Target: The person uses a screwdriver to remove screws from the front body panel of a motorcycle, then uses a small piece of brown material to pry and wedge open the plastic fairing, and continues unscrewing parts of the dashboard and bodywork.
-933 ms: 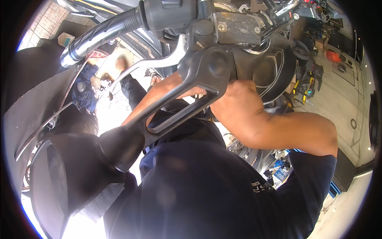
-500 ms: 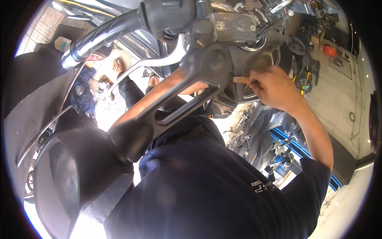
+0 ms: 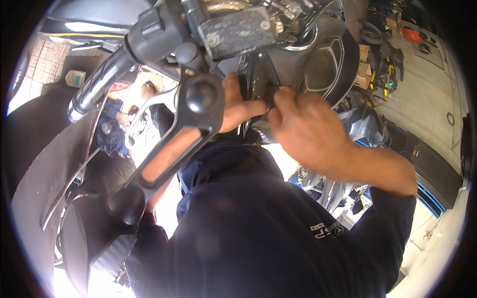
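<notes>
My left hand [image 3: 233, 108] is partly hidden behind the black mirror stem [image 3: 198, 102]. Its thumb reaches across the lower part of a glossy black panel [image 3: 259, 74], while a finger points up along the panel's left side, apart from the thumb. From the right, my right hand [image 3: 310, 126] meets the same panel with fingers curled and pinched together near the left thumb. Slight blur there hides whatever lies between its fingertips. Above both hands sits a worn dark rectangular reservoir cover [image 3: 236, 32] with screws, beside the handlebar grip [image 3: 102, 72].
A black mirror housing [image 3: 74, 238] juts out at lower left, and a brake lever [image 3: 151, 107] hangs under the grip. An oval pocket [image 3: 320, 69] lies right of the panel. Cardboard boxes [image 3: 364, 67] and loose parts rest on the floor at right. Someone's foot [image 3: 148, 89] shows at left.
My right hand has moved left, from beside the oval pocket to the glossy panel. My left hand now shows beyond the mirror stem. Handlebar and mirror have shifted left in the picture.
</notes>
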Available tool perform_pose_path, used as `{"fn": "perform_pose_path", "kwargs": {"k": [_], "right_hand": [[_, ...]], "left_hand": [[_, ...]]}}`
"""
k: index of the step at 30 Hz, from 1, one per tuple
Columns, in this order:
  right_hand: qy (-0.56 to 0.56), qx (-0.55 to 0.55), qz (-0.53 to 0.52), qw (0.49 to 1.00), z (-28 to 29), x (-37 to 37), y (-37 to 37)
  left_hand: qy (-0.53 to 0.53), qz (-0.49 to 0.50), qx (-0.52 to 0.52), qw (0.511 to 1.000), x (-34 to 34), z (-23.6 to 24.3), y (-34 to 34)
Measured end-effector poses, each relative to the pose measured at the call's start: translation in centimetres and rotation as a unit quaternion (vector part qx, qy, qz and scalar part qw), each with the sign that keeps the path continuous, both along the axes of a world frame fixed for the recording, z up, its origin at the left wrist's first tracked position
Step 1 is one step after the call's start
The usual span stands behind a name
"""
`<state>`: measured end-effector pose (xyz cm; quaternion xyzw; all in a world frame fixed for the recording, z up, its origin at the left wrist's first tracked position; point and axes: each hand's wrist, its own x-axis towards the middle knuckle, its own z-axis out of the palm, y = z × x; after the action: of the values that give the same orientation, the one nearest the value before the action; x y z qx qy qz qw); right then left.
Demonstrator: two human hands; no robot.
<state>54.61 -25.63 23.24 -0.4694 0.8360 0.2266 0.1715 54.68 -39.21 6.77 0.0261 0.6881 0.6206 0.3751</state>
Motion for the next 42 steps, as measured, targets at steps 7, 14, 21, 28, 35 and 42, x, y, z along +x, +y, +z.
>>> {"fn": "perform_pose_path", "kwargs": {"k": [7, 14, 21, 28, 35, 42], "right_hand": [[-0.160, -0.280, -0.168, 0.932, -1.6, -0.6, 2.8], [-0.013, -0.297, -0.259, 0.919, -2.9, 1.0, 5.4], [0.064, -0.233, -0.189, 0.952, -4.4, 2.0, 4.7], [0.018, -0.126, -0.141, 0.982, -4.1, 0.4, 2.6], [-0.154, -0.265, -0.256, 0.917, -4.5, -2.6, 7.0], [-0.167, -0.263, -0.216, 0.925, -4.6, -3.0, 7.2]], "left_hand": [[-0.007, 0.046, 0.047, 0.998, 0.4, 0.5, 0.0], [-0.073, 0.127, 0.140, 0.979, 0.7, 0.2, 0.8], [-0.089, 0.076, 0.200, 0.973, -0.7, 0.4, 0.7], [-0.038, 0.063, 0.213, 0.974, -0.5, -1.6, 0.3], [-0.069, 0.057, 0.178, 0.980, -0.8, -1.0, 0.2], [0.022, 0.059, 0.133, 0.989, -0.8, -0.8, -0.3]]}}
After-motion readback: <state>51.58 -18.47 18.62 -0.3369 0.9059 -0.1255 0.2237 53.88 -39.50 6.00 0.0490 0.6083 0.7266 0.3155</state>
